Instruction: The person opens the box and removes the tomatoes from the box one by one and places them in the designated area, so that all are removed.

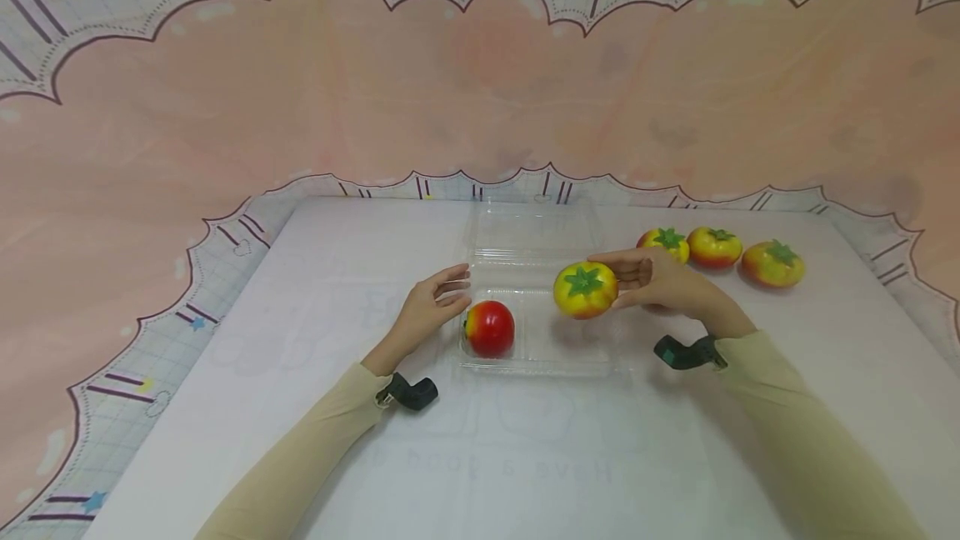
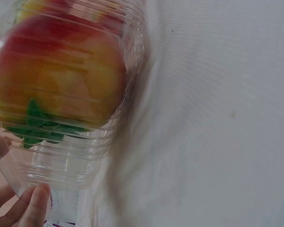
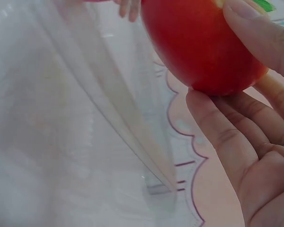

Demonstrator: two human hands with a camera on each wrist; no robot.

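My right hand point(image 1: 663, 280) holds a yellow-and-red tomato point(image 1: 586, 290) with a green leafy top, thumb and fingertips at its side. The tomato is above the right half of a clear plastic clamshell box point(image 1: 536, 367). From the right wrist view, the underside of this tomato point(image 3: 203, 47) is red. Another red tomato point(image 1: 491, 329) lies on its side in the box's left half, also visible through the plastic as a tomato point(image 2: 61, 71) in the left wrist view. My left hand point(image 1: 429, 307) touches the box's left edge, fingers lightly bent and spread from the thumb.
Three more tomatoes stand at the right rear: one partly behind my right hand, a middle tomato point(image 1: 714, 247) and a right-hand tomato point(image 1: 772, 264). The box's lid point(image 1: 536, 227) lies folded back. A white tabletop point(image 1: 337, 457) meets a patterned cloth point(image 1: 450, 82) behind.
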